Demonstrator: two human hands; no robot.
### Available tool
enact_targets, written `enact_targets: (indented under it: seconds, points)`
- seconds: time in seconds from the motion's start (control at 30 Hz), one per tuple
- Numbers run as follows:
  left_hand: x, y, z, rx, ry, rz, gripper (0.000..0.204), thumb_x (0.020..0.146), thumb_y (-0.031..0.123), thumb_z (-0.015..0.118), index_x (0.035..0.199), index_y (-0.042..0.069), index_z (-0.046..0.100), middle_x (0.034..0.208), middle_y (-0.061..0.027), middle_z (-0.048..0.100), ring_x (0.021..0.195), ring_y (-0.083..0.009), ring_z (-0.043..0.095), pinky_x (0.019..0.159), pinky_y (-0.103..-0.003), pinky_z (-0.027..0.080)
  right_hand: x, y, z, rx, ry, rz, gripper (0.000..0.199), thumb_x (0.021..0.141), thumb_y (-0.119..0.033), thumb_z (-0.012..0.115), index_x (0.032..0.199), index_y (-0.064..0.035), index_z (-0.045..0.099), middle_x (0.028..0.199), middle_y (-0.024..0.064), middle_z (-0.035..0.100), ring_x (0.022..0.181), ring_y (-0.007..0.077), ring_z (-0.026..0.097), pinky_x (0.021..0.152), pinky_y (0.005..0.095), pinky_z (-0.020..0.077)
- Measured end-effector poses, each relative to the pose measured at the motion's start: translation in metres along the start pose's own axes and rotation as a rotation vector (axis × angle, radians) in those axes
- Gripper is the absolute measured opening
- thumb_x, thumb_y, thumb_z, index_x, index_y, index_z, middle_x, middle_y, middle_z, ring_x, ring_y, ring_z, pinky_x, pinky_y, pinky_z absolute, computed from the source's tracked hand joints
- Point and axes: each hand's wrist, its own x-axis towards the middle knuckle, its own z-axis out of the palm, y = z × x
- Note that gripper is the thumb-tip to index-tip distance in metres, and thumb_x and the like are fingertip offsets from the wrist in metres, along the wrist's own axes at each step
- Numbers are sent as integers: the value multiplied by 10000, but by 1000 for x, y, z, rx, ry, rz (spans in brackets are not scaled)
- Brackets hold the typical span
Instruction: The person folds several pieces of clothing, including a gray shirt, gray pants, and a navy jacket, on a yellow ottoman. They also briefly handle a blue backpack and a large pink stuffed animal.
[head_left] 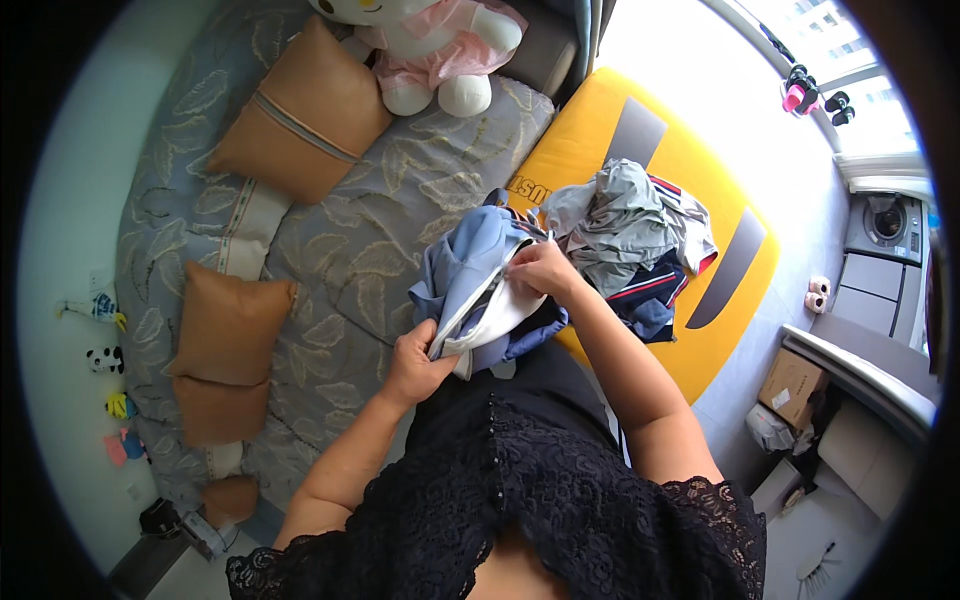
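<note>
A light blue garment with white parts and a zip-like edge is bunched up in front of my waist, over the bed's right edge. My left hand is closed round its lower left edge, where the white lining shows. At the upper right of the garment, my right hand pinches the cloth, its fingertips partly hidden in the folds. A darker blue part hangs below my right hand. Just beyond that hand lies a heap of crumpled clothes, grey with navy, white and red trim.
The clothes heap rests on a yellow mat with grey patches. On the left, a bed with a grey leaf-pattern cover bears brown cushions and a large plush toy. A cardboard box and a washing machine stand at the right.
</note>
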Motion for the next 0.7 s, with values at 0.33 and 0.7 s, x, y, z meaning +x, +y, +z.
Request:
enact_targets:
  seconds: [0.33,0.7]
  points:
    - [-1,1,-4,-91,44,-32,177,755,-42,661,904,25,591,843,28,592,763,-42,508,678,-215,427,-50,4,-5,277,-390,28,134,848,-135,680,912,-17,675,682,-12,609,446,30,419,400,179,298]
    - [25,2,-31,-1017,144,-307,383,872,229,655,1165,-2,567,1132,-100,625,1049,-215,596,950,-370,449,-93,65,-29,-117,-351,139,126,814,-121,678,886,-19,694,703,24,669,500,54,521,446,205,403]
